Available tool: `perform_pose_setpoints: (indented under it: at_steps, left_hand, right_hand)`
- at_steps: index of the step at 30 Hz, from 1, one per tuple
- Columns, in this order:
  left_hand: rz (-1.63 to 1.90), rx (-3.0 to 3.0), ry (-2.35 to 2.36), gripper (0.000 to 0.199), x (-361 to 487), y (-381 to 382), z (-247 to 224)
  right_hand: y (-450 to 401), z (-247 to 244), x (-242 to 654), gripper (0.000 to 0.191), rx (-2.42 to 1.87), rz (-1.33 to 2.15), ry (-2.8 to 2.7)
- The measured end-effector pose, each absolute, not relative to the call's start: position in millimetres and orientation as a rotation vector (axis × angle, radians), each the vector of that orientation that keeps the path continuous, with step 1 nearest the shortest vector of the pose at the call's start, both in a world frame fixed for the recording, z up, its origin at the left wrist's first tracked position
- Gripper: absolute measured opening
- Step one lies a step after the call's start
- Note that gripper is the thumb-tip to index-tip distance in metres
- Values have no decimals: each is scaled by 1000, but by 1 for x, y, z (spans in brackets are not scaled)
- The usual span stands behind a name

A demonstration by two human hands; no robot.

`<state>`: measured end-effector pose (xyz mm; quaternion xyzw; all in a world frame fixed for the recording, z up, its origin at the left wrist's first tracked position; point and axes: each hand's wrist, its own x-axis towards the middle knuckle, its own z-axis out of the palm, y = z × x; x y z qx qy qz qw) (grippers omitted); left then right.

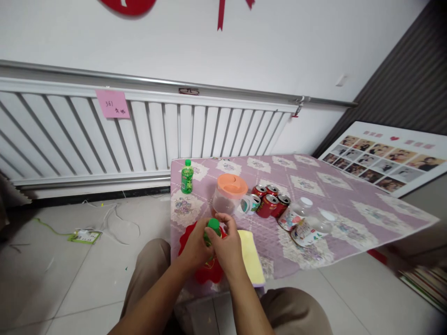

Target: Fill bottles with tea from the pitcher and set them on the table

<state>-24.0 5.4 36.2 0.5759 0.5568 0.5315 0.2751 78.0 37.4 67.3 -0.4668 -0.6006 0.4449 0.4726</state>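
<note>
A small bottle with a green cap [214, 224] stands between my two hands at the near edge of the table. My left hand [198, 241] is wrapped round its left side. The fingers of my right hand [228, 241] close on it from the right, with the thumb just below the cap. Most of the bottle's body is hidden by my hands. Under them lies a red scalloped mat [209, 275], partly covered. A folded yellow cloth [252, 258] lies to the right of the mat. Just beyond my hands is a clear pitcher [223, 203] with an orange lid [234, 186].
A second green bottle [187, 177] stands at the table's back left. Several open drink cans [268, 204] are grouped right of the pitcher, beside two clear labelled bottles [292, 215]. Behind the table runs a white radiator [202, 128]. A power strip [84, 236] lies on the floor.
</note>
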Motion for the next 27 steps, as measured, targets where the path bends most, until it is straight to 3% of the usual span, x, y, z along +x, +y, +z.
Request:
perform_pose_setpoints:
  at_steps: [7,14,17,23,27]
  left_hand:
    - [1447,1524,1493,49,-22,8,32]
    - [1438,1520,1520,50,-21,7,30]
    - [1451,1533,1515,47,-21,7,32]
    - [1445,1509,1513,39,-22,8,33]
    - [1464,1497,1573,43,-21,7,31]
  right_hand:
    - [39,66,73,32,-1117,1143,-1392]
    - [40,66,78,18,-988,969,-1529]
    - [38,67,80,21,-936,968,-1591]
    - [33,59,74,50,-1104,1126,-1433]
    - [34,59,73,29,-1108,1032,-1505]
